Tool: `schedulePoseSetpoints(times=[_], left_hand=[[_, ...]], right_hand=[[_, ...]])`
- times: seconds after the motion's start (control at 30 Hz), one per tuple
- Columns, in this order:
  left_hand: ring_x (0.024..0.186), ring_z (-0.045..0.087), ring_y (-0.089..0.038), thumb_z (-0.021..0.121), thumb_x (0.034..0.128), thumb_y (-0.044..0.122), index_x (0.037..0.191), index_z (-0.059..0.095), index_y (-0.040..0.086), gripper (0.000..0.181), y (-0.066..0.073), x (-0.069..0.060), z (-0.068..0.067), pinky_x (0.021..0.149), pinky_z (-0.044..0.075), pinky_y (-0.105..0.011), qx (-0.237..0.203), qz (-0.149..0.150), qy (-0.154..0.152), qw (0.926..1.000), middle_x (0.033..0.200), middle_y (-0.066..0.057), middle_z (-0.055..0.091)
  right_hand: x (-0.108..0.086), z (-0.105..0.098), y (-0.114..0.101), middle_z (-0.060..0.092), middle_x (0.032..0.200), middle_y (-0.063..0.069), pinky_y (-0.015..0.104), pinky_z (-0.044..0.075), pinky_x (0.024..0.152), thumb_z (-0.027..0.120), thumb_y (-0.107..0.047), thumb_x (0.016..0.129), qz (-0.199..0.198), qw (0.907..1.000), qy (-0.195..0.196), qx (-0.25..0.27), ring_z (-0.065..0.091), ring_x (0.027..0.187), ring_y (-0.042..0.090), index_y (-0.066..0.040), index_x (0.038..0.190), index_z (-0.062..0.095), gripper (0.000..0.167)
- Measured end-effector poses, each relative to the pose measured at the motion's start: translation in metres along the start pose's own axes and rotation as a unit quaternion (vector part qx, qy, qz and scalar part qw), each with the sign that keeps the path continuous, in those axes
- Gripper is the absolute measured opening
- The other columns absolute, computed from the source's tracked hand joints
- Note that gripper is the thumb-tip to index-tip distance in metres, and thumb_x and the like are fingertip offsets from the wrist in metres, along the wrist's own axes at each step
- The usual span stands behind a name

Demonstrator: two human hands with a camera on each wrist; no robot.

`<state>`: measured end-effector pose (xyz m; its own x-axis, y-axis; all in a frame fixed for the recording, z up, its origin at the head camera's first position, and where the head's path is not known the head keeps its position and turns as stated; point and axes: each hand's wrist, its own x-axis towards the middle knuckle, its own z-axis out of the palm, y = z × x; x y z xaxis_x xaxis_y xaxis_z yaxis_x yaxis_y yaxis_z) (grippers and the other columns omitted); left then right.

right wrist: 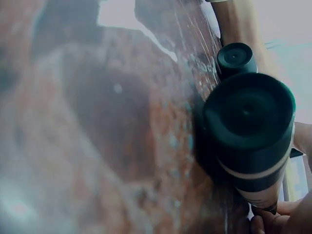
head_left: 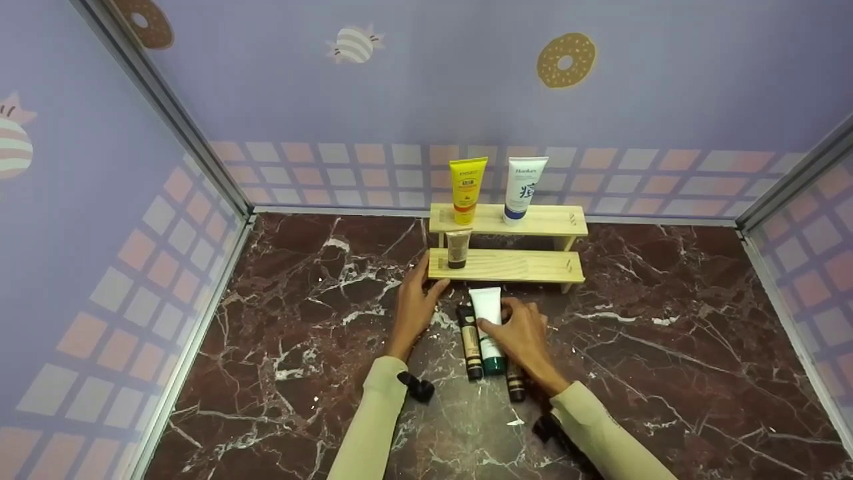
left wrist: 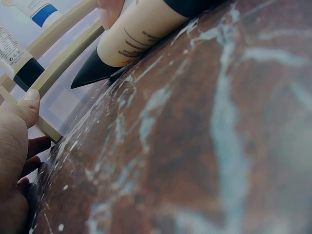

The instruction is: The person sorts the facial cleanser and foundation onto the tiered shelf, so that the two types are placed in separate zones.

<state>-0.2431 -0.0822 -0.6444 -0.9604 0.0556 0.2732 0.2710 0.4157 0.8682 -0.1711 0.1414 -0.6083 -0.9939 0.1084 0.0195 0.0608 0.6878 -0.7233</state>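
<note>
My left hand (head_left: 414, 307) holds the left end of the two-tier wooden stand (head_left: 520, 265); in the left wrist view its thumb lies on the lower plank (left wrist: 73, 53). On the marbled surface before the stand, my right hand (head_left: 525, 333) grips a white squeeze tube (head_left: 487, 308) with a green cap between thumb and fingers. Left of that tube lies a black-and-gold tube (head_left: 470, 343). Another dark tube (head_left: 515, 383) lies partly hidden under my right hand; a dark cap (right wrist: 248, 112) fills much of the right wrist view.
On the upper tier stand a yellow tube (head_left: 466, 193) and a white tube with a blue cap (head_left: 524, 189). A small beige tube with a dark cap (head_left: 458, 248) stands at the lower tier's left. Patterned panels (head_left: 413, 100) enclose the back and sides.
</note>
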Motion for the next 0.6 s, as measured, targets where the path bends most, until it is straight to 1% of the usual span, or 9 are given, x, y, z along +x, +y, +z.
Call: schedulePoseSetpoints(times=[0.07, 0.17, 0.3, 0.33, 0.4, 0.47, 0.53, 0.6], left_hand=[[0.15, 0.051, -0.04, 0.074, 0.1078, 0.032, 0.171, 0.037, 0.004, 0.079, 0.0, 0.0, 0.0, 0.12, 0.046, -0.056, 0.001, 0.0, 0.0, 1.0, 0.164, -0.025, 0.051], [0.151, 0.05, -0.041, 0.074, 0.1075, 0.032, 0.172, 0.037, 0.004, 0.079, 0.0, 0.0, 0.0, 0.121, 0.044, -0.057, 0.005, -0.001, 0.0, 1.0, 0.164, -0.025, 0.05], [0.149, 0.052, -0.041, 0.074, 0.1072, 0.031, 0.172, 0.037, 0.004, 0.079, -0.001, 0.0, 0.0, 0.121, 0.044, -0.057, 0.012, 0.001, 0.002, 0.9999, 0.163, -0.024, 0.052], [0.148, 0.053, -0.041, 0.074, 0.1072, 0.031, 0.172, 0.037, 0.004, 0.079, 0.0, 0.0, 0.0, 0.12, 0.045, -0.057, 0.013, 0.003, 0.003, 0.9999, 0.161, -0.024, 0.053], [0.147, 0.054, -0.042, 0.074, 0.1072, 0.032, 0.172, 0.038, 0.005, 0.079, 0.0, 0.0, 0.0, 0.12, 0.045, -0.059, 0.018, 0.0, 0.004, 0.9998, 0.161, -0.024, 0.054], [0.147, 0.054, -0.043, 0.074, 0.1074, 0.033, 0.172, 0.038, 0.006, 0.079, 0.001, 0.0, 0.0, 0.12, 0.045, -0.059, 0.022, -0.004, 0.004, 0.9998, 0.16, -0.024, 0.054], [0.148, 0.052, -0.043, 0.074, 0.1075, 0.035, 0.172, 0.038, 0.006, 0.079, 0.001, 0.0, 0.0, 0.121, 0.043, -0.06, 0.025, -0.007, 0.004, 0.9996, 0.162, -0.023, 0.053], [0.149, 0.052, -0.043, 0.074, 0.1074, 0.035, 0.172, 0.039, 0.007, 0.078, 0.002, 0.0, -0.001, 0.122, 0.042, -0.06, 0.026, -0.009, 0.005, 0.9996, 0.163, -0.023, 0.053]], right_hand=[[0.001, -0.001, 0.0, 0.073, 0.091, 0.009, 0.056, 0.041, 0.098, 0.09, -0.039, 0.082, -0.001, 1.0, 0.003, 0.001, 0.062, 0.1, 0.037, 0.002, 0.128, 0.076, 0.063], [0.002, -0.003, 0.003, 0.072, 0.086, 0.007, 0.054, 0.046, 0.088, 0.091, -0.039, 0.08, -0.003, 0.9999, 0.014, 0.006, 0.064, 0.09, 0.035, 0.001, 0.12, 0.078, 0.058], [0.004, -0.003, 0.008, 0.071, 0.079, 0.002, 0.046, 0.051, 0.074, 0.093, -0.038, 0.079, -0.006, 0.9996, 0.017, 0.023, 0.066, 0.076, 0.027, -0.001, 0.108, 0.079, 0.049], [0.007, -0.001, 0.012, 0.071, 0.077, 0.0, 0.043, 0.051, 0.071, 0.093, -0.04, 0.079, -0.007, 0.9995, 0.018, 0.026, 0.065, 0.073, 0.025, -0.003, 0.106, 0.08, 0.048], [0.009, 0.0, 0.017, 0.071, 0.077, -0.001, 0.041, 0.052, 0.07, 0.093, -0.041, 0.08, -0.007, 0.9993, 0.011, 0.034, 0.065, 0.072, 0.022, -0.004, 0.105, 0.079, 0.047], [0.009, 0.001, 0.02, 0.071, 0.077, 0.001, 0.041, 0.051, 0.069, 0.093, -0.041, 0.081, -0.014, 0.9989, 0.01, 0.044, 0.064, 0.071, 0.023, -0.003, 0.103, 0.079, 0.047], [0.008, 0.0, 0.021, 0.071, 0.076, 0.001, 0.039, 0.05, 0.067, 0.093, -0.041, 0.08, -0.016, 0.9981, 0.015, 0.057, 0.063, 0.07, 0.021, -0.002, 0.103, 0.079, 0.047], [0.005, -0.004, 0.015, 0.072, 0.077, 0.003, 0.04, 0.05, 0.066, 0.093, -0.04, 0.08, -0.021, 0.9971, 0.019, 0.071, 0.064, 0.07, 0.023, -0.001, 0.102, 0.078, 0.048]])
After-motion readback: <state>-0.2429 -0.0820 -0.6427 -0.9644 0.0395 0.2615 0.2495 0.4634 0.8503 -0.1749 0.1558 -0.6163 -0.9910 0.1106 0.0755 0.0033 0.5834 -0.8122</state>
